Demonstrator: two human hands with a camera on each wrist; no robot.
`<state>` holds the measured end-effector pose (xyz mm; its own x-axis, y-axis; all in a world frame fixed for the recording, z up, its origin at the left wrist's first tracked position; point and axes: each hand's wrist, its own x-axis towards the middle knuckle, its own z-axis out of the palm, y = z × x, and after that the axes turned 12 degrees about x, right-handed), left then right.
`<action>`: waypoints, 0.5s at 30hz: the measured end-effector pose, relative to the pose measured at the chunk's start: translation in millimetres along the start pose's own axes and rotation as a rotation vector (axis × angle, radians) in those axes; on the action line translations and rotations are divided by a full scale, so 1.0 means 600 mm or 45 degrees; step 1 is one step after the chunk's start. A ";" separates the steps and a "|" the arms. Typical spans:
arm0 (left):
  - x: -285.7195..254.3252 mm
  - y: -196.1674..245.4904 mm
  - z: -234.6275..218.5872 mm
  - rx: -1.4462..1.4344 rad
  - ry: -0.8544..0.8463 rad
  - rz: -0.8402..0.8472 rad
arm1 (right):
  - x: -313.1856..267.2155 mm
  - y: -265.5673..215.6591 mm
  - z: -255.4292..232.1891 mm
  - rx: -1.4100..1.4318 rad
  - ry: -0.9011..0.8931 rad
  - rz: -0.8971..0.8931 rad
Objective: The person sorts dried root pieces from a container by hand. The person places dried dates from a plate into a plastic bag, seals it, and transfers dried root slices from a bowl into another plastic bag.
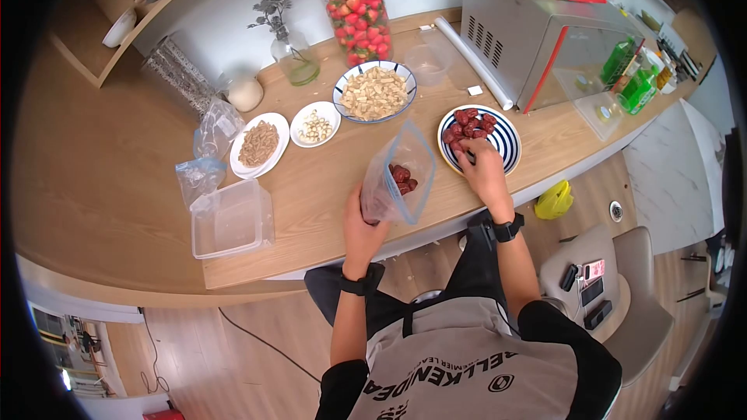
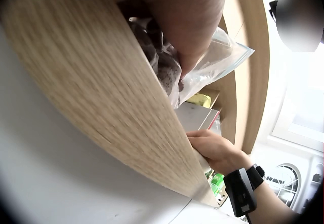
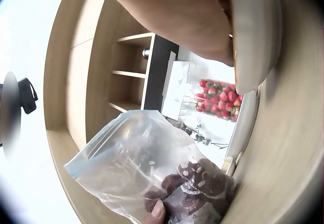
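My left hand (image 1: 360,232) grips a clear zip bag (image 1: 376,196) by its lower side, with the bag's mouth standing wide apart. Several wrinkled red dates (image 1: 403,179) lie inside; the right wrist view shows them bunched at the bottom of the bag (image 3: 136,158), a fingertip (image 3: 158,210) pressing its outside. Over a blue-and-white striped plate (image 1: 510,142), my right hand (image 1: 484,167) reaches down with bent fingers and pinches at a date on the near side of the heap of red dates (image 1: 471,122). Its fingertips are partly hidden in the wrist views.
Behind stand a bowl of pale chopped pieces (image 1: 378,92), a small dish of white nuts (image 1: 315,126) and a plate of brown pieces (image 1: 259,145). A strawberry container (image 1: 359,27), glass vase (image 1: 296,58), microwave (image 1: 513,39) and plastic tub (image 1: 233,219) surround them.
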<state>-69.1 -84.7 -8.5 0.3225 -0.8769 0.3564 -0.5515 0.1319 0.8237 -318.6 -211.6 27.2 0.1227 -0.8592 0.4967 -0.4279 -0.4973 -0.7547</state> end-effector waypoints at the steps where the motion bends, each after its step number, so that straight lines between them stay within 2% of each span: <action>1: 0.000 0.003 -0.003 0.000 0.008 -0.001 | 0.000 -0.001 0.003 0.085 0.091 -0.007; 2: 0.000 0.005 -0.005 0.059 -0.002 -0.001 | -0.002 -0.025 -0.009 0.203 0.138 0.110; 3: 0.000 0.005 -0.007 0.118 -0.009 -0.004 | -0.006 -0.034 -0.012 0.207 0.128 0.099; 5: 0.000 0.000 -0.004 0.121 0.013 0.017 | -0.013 -0.044 -0.018 0.587 0.637 0.014; 6: -0.001 -0.004 -0.003 0.124 0.015 0.045 | -0.011 -0.067 -0.025 0.588 0.633 0.016; 8: -0.004 -0.013 0.000 0.111 0.011 0.025 | -0.010 -0.119 -0.038 0.831 0.953 -0.090; 9: -0.004 -0.013 0.002 0.094 0.011 0.009 | -0.009 -0.136 -0.040 0.824 0.966 -0.084; 11: -0.003 -0.007 0.003 0.042 0.003 0.010 | -0.004 -0.159 -0.045 0.681 0.816 -0.357; 12: -0.001 -0.002 0.002 -0.009 0.011 0.005 | -0.006 -0.161 -0.050 0.662 0.533 -0.439; 13: 0.000 -0.001 0.002 -0.010 0.010 0.009 | -0.007 -0.168 -0.054 0.660 0.536 -0.441; 15: -0.001 0.001 -0.001 0.044 0.018 0.025 | -0.008 -0.182 -0.057 0.423 0.112 -0.331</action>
<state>-69.1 -83.8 -7.8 0.3218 -0.8678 0.3787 -0.5839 0.1330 0.8009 -302.9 -149.0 121.8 0.1056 -0.6940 0.7121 -0.0798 -0.7198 -0.6896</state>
